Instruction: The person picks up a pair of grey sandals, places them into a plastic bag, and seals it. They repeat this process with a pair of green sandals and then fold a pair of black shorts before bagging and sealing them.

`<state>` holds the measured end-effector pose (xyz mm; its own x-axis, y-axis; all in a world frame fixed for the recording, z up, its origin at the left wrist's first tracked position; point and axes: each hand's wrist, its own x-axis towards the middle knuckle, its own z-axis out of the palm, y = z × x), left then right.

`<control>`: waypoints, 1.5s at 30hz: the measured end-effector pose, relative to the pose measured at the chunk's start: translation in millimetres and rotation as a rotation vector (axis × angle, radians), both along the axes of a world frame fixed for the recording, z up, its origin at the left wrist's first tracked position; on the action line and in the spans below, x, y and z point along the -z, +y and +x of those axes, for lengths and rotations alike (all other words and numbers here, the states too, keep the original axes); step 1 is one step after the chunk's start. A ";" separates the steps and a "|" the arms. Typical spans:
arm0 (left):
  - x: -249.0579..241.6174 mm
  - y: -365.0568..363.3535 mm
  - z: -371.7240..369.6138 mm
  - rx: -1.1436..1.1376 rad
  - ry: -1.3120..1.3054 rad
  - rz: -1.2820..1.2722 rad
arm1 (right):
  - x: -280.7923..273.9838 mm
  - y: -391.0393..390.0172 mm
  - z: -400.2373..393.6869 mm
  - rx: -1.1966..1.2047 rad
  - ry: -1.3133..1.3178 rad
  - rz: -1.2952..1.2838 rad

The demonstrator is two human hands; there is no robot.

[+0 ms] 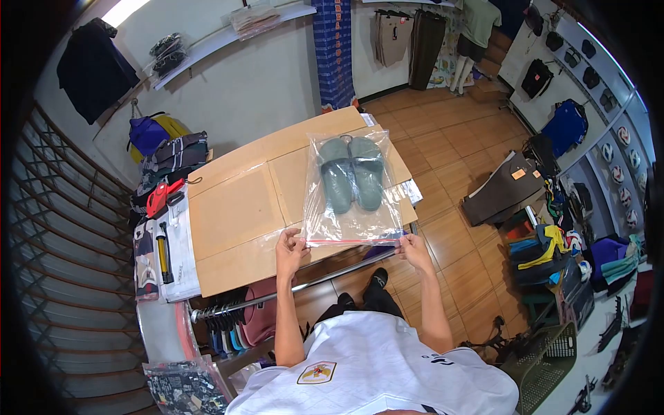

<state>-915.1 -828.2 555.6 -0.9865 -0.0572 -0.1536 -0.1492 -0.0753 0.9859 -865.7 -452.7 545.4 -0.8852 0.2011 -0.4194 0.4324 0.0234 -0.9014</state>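
A clear plastic bag (360, 225) with a red strip along its near edge lies on the cardboard (232, 200). Inside it a pair of grey-green slide sandals (337, 185) rests side by side. My left hand (290, 250) pinches the near left corner of the bag, and my right hand (413, 252) pinches the near right corner. The bag's near edge is stretched between both hands.
A red tool (163, 198) and a yellow-and-black pump (164, 254) lie left of the cardboard. A metal rail (318, 279) with hanging clothes runs below its near edge. Brown trousers (505, 188) and a green crate (543, 360) are at right.
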 end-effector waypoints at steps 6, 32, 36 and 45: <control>4.3 3.7 -0.5 -0.027 0.031 0.026 | 2.2 -5.9 3.0 0.044 0.027 -0.001; -4.6 5.4 -0.9 -0.012 -0.003 0.016 | -0.4 -15.5 4.7 0.002 -0.013 -0.114; -0.5 5.0 -0.8 0.000 0.028 0.025 | 16.5 -11.9 3.5 0.019 0.065 -0.161; -13.7 9.1 -1.9 0.049 -0.072 -0.016 | 3.2 -19.1 4.8 0.079 -0.001 -0.188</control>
